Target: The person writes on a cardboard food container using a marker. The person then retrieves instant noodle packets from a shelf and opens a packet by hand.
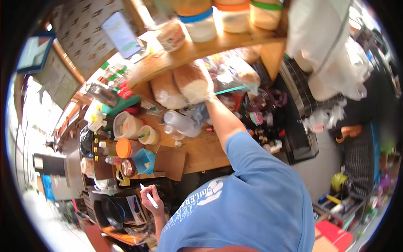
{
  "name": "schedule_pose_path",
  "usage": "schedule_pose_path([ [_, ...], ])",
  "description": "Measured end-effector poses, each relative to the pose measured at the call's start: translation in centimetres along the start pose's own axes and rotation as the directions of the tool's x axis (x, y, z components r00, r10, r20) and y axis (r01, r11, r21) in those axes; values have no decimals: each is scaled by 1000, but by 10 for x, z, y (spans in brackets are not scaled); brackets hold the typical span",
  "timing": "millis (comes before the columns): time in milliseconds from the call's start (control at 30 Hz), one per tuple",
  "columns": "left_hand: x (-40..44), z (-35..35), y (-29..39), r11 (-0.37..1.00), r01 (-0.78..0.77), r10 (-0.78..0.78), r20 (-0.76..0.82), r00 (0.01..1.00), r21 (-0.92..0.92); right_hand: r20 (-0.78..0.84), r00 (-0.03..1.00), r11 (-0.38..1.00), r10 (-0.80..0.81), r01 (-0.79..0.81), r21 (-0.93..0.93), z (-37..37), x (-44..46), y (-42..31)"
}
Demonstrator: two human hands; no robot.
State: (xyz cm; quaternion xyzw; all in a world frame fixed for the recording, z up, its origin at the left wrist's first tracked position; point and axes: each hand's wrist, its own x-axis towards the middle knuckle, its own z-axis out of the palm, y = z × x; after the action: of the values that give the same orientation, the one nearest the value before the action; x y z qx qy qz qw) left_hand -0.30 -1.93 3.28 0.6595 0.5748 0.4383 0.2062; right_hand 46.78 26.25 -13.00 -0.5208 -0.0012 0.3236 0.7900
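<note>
Low on the left, my left hand [152,199] is closed around a slim white pen-like marker [153,201], held beside my blue shirt. My right arm stretches up toward the shelf unit. There, my right hand [206,87] grips the right side of a bagged loaf of bread [191,82], though glare blurs its fingers. A second bagged loaf [167,89] lies against it on the left. Just below the loaves, a translucent plastic container [182,122] lies tilted on the wooden counter [205,149].
Lidded tubs [198,25] and a phone [121,35] are along the upper shelf [218,44]. An orange-lidded jar [124,148], a blue container [144,161] and a cardboard box [170,163] crowd the counter's left. Hanging plastic bags [323,50] are at the right.
</note>
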Motion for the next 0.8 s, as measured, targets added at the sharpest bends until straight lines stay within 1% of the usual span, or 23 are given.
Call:
schedule_pose_path([
  [67,-4,0,-4,997,0,0,5,1000,-72,11,1000,999,2,-2,46,-2,5,3],
  [100,-6,-1,1,998,22,-22,2,1000,-51,17,1000,997,9,-10,72,-3,7,4],
  [133,-7,-3,1,998,31,-34,-45,998,-62,21,1000,996,12,-14,93,-5,10,5],
  [200,-12,-5,0,1000,-18,18,19,1000,-11,32,999,991,16,-20,132,-6,11,5],
  [267,-18,-4,-1,999,6,-6,5,1000,-33,44,999,987,19,-26,158,-7,14,4],
  [333,-20,-5,2,1000,-10,10,28,1000,10,60,998,984,16,-26,174,-6,18,5],
  [367,-22,-3,-2,1000,14,-13,28,1000,-18,62,998,983,14,-25,183,-6,18,5],
  [400,-23,-4,-2,1000,9,-9,24,1000,-3,73,997,982,14,-27,186,-4,18,6],
  [467,-22,-5,5,1000,-19,19,12,1000,18,85,996,980,12,-29,198,-1,17,8],
  [500,-23,-5,5,1000,-8,8,-1,1000,15,89,996,979,12,-29,201,0,17,8],
  [567,-23,-7,5,999,-40,40,-12,999,3,97,995,976,2,-23,215,1,16,8],
  [600,-25,-10,2,1000,-22,22,-38,999,0,105,994,976,0,-23,215,2,13,9],
  [667,-23,-14,-4,999,-39,39,-26,999,6,122,992,975,-9,-18,220,-1,15,11],
  [700,-20,-14,-4,998,-67,67,-44,997,-2,132,991,975,-13,-16,220,-3,15,12],
  [800,-21,-23,-12,998,-61,60,-79,995,-4,161,987,975,-17,-20,222,-6,13,8],
])
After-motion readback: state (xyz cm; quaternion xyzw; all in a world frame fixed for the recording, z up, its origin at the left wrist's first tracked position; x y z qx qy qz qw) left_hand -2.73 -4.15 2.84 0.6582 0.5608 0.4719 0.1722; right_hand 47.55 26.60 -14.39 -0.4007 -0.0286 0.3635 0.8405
